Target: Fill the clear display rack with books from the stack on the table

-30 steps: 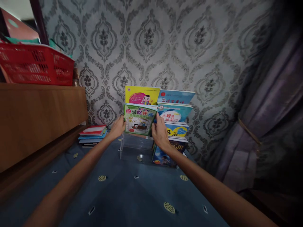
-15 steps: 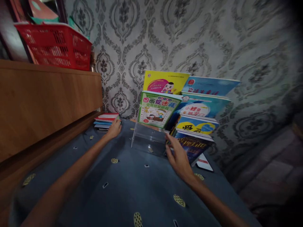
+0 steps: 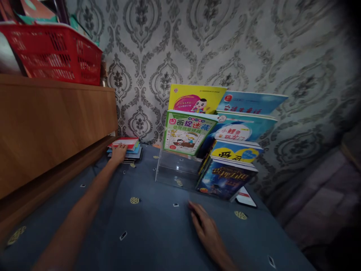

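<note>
At the back left, a small stack of books (image 3: 135,150) with a red and white one on top lies beside the wooden cabinet. My left hand (image 3: 119,153) rests on the front of this stack, its fingers spread over the top book; its thumb is hard to make out. My right hand (image 3: 205,227) hovers low over the patterned dark cloth, loosely bent and holding nothing, thumb apart from the fingers. Beyond it stands a clear acrylic book rack (image 3: 177,167). A green picture book (image 3: 184,137) and a yellow book (image 3: 194,98) fill its left rear tiers, with several blue-covered books (image 3: 227,178) on the right.
A wooden cabinet (image 3: 56,120) borders the left side, with a red plastic basket (image 3: 59,52) on top. Patterned wallpaper (image 3: 158,45) closes off the back. A phone-like flat object (image 3: 246,197) lies behind the rack's right side. The dark cloth (image 3: 152,233) covers the surface.
My left hand has moved from the stack's right side onto its front left. My right hand has left the rack's front books and come back toward me. The view has shifted slightly.
</note>
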`<state>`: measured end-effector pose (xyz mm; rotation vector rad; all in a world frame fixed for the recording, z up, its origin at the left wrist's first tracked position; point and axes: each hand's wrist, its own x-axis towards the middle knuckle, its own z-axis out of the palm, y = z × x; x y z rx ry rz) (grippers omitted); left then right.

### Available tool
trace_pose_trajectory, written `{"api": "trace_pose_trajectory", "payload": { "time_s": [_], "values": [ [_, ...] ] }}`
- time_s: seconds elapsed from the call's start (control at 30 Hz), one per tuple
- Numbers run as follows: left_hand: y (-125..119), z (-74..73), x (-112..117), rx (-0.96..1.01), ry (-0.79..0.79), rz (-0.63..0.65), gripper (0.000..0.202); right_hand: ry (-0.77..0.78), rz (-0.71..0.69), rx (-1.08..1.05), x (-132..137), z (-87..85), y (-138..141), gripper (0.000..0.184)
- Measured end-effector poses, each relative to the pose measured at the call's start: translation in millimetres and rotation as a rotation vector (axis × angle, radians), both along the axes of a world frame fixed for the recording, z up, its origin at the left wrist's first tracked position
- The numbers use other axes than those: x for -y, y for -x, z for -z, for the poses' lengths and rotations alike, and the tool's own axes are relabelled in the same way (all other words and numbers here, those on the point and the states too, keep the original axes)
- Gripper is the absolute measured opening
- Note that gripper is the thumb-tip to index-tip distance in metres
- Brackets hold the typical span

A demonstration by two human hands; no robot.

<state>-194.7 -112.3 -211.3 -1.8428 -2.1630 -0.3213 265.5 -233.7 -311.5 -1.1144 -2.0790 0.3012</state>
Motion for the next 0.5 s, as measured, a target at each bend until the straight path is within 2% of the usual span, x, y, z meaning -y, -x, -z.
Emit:
{"api": "trace_pose_trajectory", "payload": {
  "time_s": [0.13,0.27,0.4,0.5],
  "values": [
    [3,-10.1,-5,-0.122,0.036,0.048,0.039,-0.015,-0.023,-0.018,1,-6.5,1,0.037],
    [0,-19.4,2,-0.221,0.079,0.103,0.033,-0.032,-0.029,-0.037,1,-11.4,4,0.035],
    [-12,-19.7,25,-0.307,0.099,0.162,0.033,0.004,-0.084,-0.049,3,-20.4,5,0.036],
    [-29,-9.7,55,-0.357,0.116,0.222,0.032,0.048,-0.088,-0.074,5,-25.5,6,0.036]
  ]
}}
